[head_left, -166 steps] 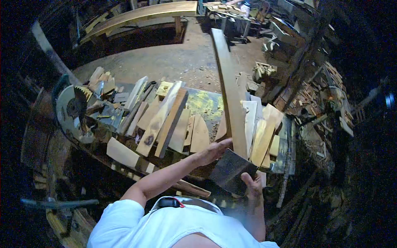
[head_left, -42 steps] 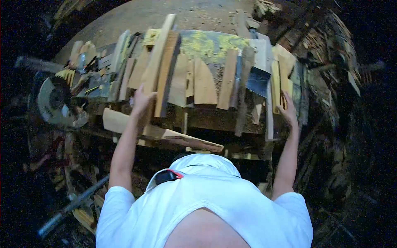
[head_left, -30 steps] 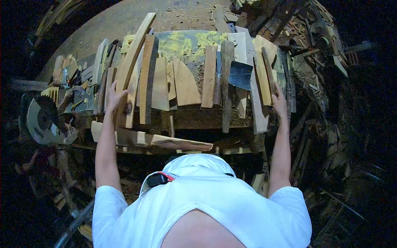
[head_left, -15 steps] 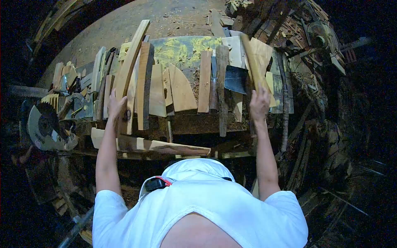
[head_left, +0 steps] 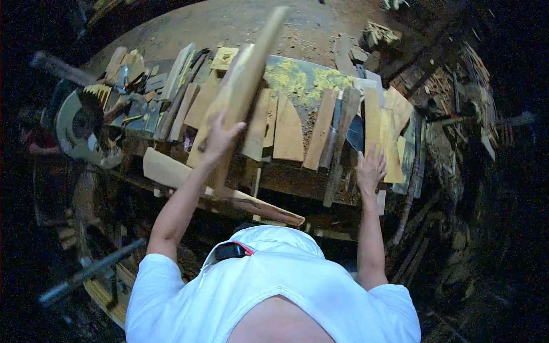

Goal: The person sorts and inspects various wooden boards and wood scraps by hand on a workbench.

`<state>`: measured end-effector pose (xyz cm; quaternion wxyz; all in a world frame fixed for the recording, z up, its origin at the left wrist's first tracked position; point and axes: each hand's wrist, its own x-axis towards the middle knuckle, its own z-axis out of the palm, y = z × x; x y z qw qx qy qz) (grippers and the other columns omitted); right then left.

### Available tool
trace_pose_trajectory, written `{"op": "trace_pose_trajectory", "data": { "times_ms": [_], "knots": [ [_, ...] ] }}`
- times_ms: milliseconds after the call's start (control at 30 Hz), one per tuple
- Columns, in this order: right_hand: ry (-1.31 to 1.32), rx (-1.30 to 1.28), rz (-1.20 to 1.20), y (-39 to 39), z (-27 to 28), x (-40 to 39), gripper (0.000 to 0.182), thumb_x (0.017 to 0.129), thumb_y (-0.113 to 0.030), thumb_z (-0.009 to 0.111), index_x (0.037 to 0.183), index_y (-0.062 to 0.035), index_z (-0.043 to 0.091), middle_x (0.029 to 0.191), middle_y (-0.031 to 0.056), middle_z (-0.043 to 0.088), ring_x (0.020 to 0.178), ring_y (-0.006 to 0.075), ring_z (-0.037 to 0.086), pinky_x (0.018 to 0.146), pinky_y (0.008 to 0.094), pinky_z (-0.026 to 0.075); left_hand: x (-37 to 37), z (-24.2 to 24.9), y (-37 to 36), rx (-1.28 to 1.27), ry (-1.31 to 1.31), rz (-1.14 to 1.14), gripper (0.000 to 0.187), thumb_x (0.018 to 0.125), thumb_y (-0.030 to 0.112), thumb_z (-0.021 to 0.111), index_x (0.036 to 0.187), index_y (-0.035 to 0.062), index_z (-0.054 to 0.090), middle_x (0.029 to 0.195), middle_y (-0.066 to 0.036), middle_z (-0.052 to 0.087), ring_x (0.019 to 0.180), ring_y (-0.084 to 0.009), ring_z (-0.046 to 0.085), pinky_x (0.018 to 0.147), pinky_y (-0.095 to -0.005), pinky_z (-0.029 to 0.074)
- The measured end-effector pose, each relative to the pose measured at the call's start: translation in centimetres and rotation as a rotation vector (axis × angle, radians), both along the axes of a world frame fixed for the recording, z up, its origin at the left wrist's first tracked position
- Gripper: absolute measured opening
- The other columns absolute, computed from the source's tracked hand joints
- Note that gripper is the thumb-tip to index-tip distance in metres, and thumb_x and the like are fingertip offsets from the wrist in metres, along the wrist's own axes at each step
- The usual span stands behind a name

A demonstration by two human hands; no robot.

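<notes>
My left hand (head_left: 222,137) is closed around a long wooden board (head_left: 260,57), raised at a slant over the workbench and blurred by motion. Flat against the lower end of a pale wooden strip (head_left: 373,117) rests my right hand (head_left: 372,170), fingers apart. Just left of that strip, a dark flat blade (head_left: 355,134) is partly covered. A curved-edge wooden piece (head_left: 289,134) lies between my hands, beside a narrow plank (head_left: 321,128) and a greyish plank (head_left: 342,146).
A circular saw blade (head_left: 73,126) with its guard stands at the left. Yellow sawdust (head_left: 294,74) covers part of the bench top. A long offcut (head_left: 166,167) lies along the near edge. Scrap wood (head_left: 466,86) is heaped at right, and a thin branch (head_left: 413,177) leans there.
My left hand has moved right, lifting the long board across the others. My right hand has loosened from the strip, which now lies on the bench. The whole view has turned and shifted.
</notes>
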<state>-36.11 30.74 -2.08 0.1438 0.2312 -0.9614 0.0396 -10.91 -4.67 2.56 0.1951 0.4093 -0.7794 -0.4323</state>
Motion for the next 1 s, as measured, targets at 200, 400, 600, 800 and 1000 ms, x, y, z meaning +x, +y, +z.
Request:
{"op": "trace_pose_trajectory", "data": {
  "times_ms": [200,400,600,800,1000],
  "knots": [
    [-0.136,-0.216,0.44,-4.5,2.9,3.8,0.045,0.085,-0.022,0.064,0.128,-0.0113,0.054,0.129,0.0168,0.048,0.119,0.0345,0.044,0.099,0.0472,0.036,-6.5,-3.3,5.9,0.277,0.024,-0.185,0.072,0.075,0.026,0.079,0.131,-0.0044,0.045,0.125,-0.02,0.057,0.118,-0.0277,0.053,0.102,-0.0364,0.039],
    [-0.26,-0.061,0.563,-7.7,1.3,9.8,0.054,0.085,-0.031,0.064,0.135,-0.0146,0.049,0.14,0.0178,0.04,0.129,0.0322,0.036,0.098,0.048,0.034,-10.1,-7.7,9.3,0.064,0.04,-0.029,0.074,0.071,0.017,0.062,0.14,0.0103,0.035,0.109,-0.024,0.063,0.101,-0.039,0.061,0.087,-0.0461,0.049],
    [-0.185,0.211,0.485,-8.2,-0.1,10.1,0.08,0.076,-0.041,0.072,0.145,-0.0237,0.035,0.152,0.0196,0.026,0.141,0.0314,0.023,0.108,0.0546,0.021,-11.7,-7.4,10.8,0.076,-0.031,-0.006,0.087,0.072,0.011,0.07,0.144,0.0012,0.021,0.138,-0.027,0.039,0.126,-0.045,0.036,0.107,-0.0469,0.032],
    [-0.209,0.265,0.49,-8.0,0.6,9.4,0.092,0.068,-0.043,0.078,0.146,-0.0273,0.033,0.153,0.0188,0.023,0.143,0.0304,0.02,0.11,0.0546,0.019,-10.4,-7.2,11.2,0.047,0.014,-0.065,0.088,0.076,0.012,0.068,0.148,0.0053,0.019,0.129,-0.028,0.042,0.124,-0.0441,0.037,0.107,-0.0444,0.031],
    [-0.104,0.308,0.49,-8.0,-1.2,9.0,0.058,0.082,-0.03,0.065,0.136,-0.0288,0.046,0.15,0.0199,0.029,0.142,0.0312,0.022,0.111,0.0561,0.019,1.4,0.9,13.2,-0.193,0.245,-0.009,0.03,0.08,0.003,0.058,0.11,0.0067,0.062,0.113,-0.016,0.051,0.103,-0.0327,0.053,0.092,-0.0377,0.042]
  ]
}}
